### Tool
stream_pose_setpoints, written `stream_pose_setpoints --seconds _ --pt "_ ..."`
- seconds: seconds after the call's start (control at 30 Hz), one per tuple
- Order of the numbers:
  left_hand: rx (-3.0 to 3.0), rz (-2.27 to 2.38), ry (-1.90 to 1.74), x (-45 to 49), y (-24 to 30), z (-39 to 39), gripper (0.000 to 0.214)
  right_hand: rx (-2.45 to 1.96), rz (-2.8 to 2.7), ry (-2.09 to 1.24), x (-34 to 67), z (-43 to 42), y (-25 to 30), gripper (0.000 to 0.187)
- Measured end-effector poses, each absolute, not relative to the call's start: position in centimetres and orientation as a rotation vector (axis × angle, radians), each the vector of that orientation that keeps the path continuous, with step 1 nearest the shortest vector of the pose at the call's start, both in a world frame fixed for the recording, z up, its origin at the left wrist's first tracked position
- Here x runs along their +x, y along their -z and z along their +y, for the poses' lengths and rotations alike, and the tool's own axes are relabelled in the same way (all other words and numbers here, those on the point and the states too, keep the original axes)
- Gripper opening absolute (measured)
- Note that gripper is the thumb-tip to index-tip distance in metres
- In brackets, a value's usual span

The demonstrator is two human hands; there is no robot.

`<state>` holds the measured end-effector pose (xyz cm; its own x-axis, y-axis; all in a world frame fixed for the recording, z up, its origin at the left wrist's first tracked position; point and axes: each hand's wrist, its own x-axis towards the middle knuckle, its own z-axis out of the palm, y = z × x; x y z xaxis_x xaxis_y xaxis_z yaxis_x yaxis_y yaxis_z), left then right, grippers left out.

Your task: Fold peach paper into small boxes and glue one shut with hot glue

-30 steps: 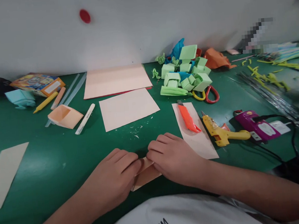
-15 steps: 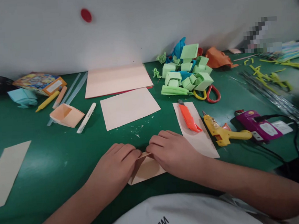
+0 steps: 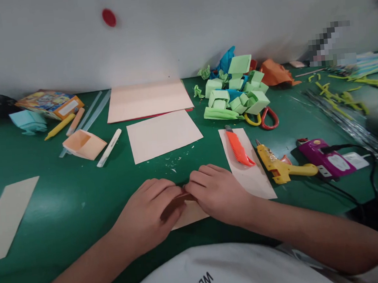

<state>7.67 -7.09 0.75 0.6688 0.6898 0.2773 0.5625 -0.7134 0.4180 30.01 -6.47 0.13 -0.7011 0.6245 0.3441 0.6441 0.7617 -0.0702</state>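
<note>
Close in front of me, a peach sheet of paper (image 3: 192,213) lies partly folded, its far edge raised. My left hand (image 3: 153,209) curls over its left part, thumb beneath the raised edge and fingers closed on it. At the right end, my right hand (image 3: 214,192) is closed over the same fold, and its fingertips are hidden. The hands nearly touch at the fold. Just beyond them are small white paper scraps (image 3: 171,164) and a flat peach sheet (image 3: 164,137). An orange utility knife (image 3: 238,147) rests on a paper strip (image 3: 260,181) beside my right hand.
Right of the strip lie a yellow glue gun (image 3: 280,165) and a purple power strip (image 3: 328,159) with cables. Behind are green folded paper pieces (image 3: 237,94) and scissors (image 3: 269,118). A folded peach paper box (image 3: 84,145) and a white stick (image 3: 109,148) sit left.
My left hand has shifted slightly right and turned, its thumb now showing under the fold and covering the paper's left corner. My right hand has barely moved.
</note>
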Motion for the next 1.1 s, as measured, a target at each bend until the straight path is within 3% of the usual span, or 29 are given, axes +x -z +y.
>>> stream_pose_setpoints --seconds 0.2,0.47,1.1 --pt "2.568 1.035 -0.638 8.0 0.4 -6.6 0.02 -0.967 -2.59 0.059 30.1 -6.2 0.2 0.024" --pt "2.606 1.018 -0.621 8.0 0.9 -6.7 0.023 -1.096 -2.482 -0.39 29.9 -6.7 -1.1 0.012" --pt "2.738 0.771 -0.556 6.5 0.1 -6.2 0.021 -1.129 -2.542 -0.368 30.1 -6.9 -0.9 0.009"
